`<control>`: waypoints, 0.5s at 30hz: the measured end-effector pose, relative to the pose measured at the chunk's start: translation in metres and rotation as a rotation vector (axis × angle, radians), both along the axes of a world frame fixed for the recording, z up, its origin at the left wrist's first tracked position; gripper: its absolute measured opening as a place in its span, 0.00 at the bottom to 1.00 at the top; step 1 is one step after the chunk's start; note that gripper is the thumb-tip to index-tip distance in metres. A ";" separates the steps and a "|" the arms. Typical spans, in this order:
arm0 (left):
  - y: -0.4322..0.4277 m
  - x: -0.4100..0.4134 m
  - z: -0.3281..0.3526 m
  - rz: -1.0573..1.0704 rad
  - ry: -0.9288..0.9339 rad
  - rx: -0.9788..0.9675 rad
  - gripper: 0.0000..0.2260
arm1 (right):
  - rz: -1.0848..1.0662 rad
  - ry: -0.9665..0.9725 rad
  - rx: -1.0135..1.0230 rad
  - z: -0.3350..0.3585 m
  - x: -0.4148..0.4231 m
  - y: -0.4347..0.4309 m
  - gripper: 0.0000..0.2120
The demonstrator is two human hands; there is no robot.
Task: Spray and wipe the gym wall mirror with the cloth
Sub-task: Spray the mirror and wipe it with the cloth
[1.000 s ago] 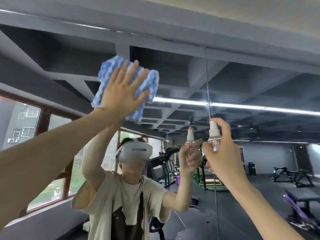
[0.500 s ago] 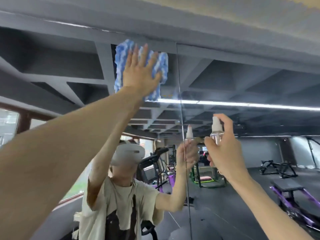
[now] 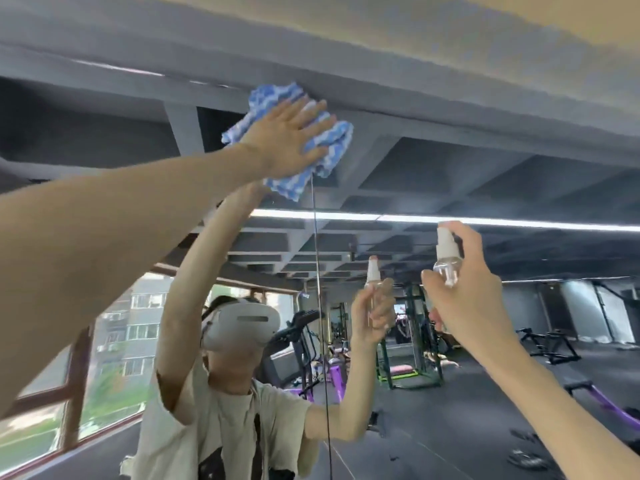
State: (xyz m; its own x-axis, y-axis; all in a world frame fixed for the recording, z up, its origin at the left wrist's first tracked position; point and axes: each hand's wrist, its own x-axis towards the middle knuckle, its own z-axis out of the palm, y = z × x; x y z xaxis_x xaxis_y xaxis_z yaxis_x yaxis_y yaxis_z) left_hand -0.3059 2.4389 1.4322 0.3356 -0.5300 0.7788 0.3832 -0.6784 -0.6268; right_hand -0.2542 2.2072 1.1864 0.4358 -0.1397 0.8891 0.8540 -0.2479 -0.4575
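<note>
- Two mirror panels meet at a thin vertical seam (image 3: 317,271). Your cloth (image 3: 337,142) sits at its top end, tight against the upper edge of the mirror (image 3: 467,174), where the grey beam (image 3: 450,98) begins.
- Upward you have no glass left; open glass spreads to the right of the cloth and below it.
- Your left hand (image 3: 287,140) lies flat on the blue-and-white cloth, fingers straight and spread, pressing it onto the glass. Bunched cloth shows above, right of and below the palm.
- Your right hand (image 3: 474,303) is curled round the small clear spray bottle (image 3: 447,261). You hold it upright, well below and to the right of the cloth, with your forefinger arched over its white pump top.
- Whether the bottle touches the glass cannot be told from this view.
- Reflected in the glass are your own figure wearing a headset, a ceiling light strip (image 3: 450,219), windows (image 3: 114,341) at left, and gym racks (image 3: 408,341) on a dark floor.
- Your left forearm crosses the lower left of the view and hides part of the mirror there.
</note>
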 end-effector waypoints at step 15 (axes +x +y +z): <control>0.041 -0.043 -0.041 -0.015 0.003 -0.233 0.38 | 0.109 -0.053 -0.022 -0.023 -0.025 0.041 0.27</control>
